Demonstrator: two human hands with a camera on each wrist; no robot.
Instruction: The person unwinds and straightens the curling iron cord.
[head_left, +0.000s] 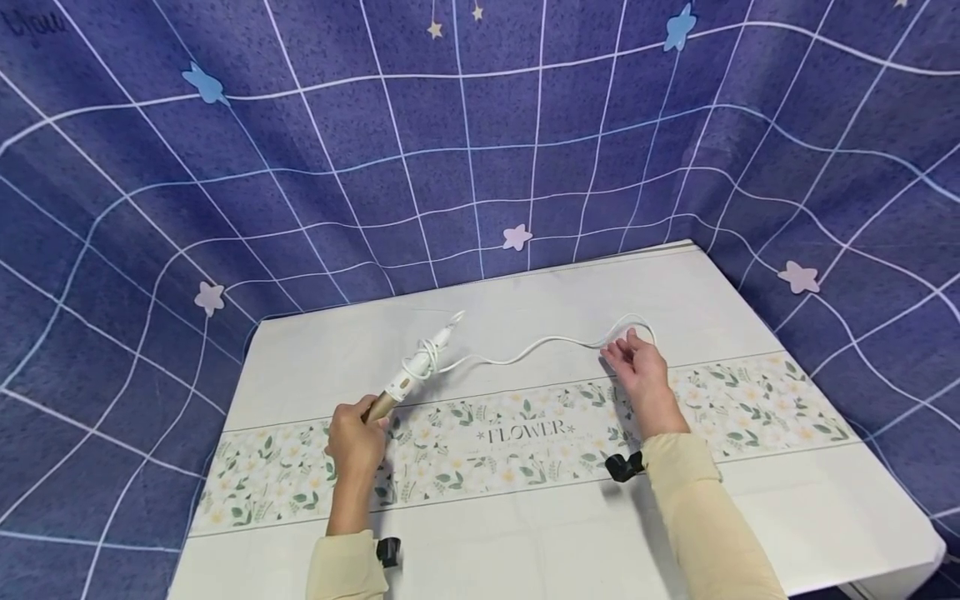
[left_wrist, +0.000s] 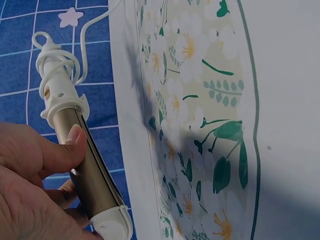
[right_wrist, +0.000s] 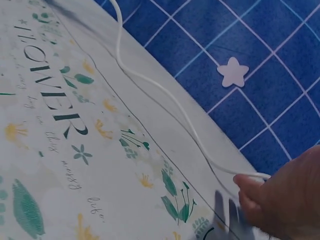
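My left hand [head_left: 356, 437] grips a curling iron [head_left: 406, 372] by its gold barrel [left_wrist: 82, 165], with the thumb laid along it. The white handle [left_wrist: 60, 82] points away from me and upward, and several turns of white cord [left_wrist: 70, 60] are wound round it. From there the power cord [head_left: 517, 357] runs slackly right, above the table, to my right hand [head_left: 641, 371]. There the cord bends in a loop and passes behind the fingers, which hold it; the exact grip is hidden in the right wrist view. The plug is not visible.
A white table [head_left: 570, 533] with a floral strip and "FLOWER" lettering lies beneath both hands. Its back and sides meet a blue curtain [head_left: 420, 192] with grid lines and stars. Black wrist mounts [head_left: 624, 467] sit at the cuffs.
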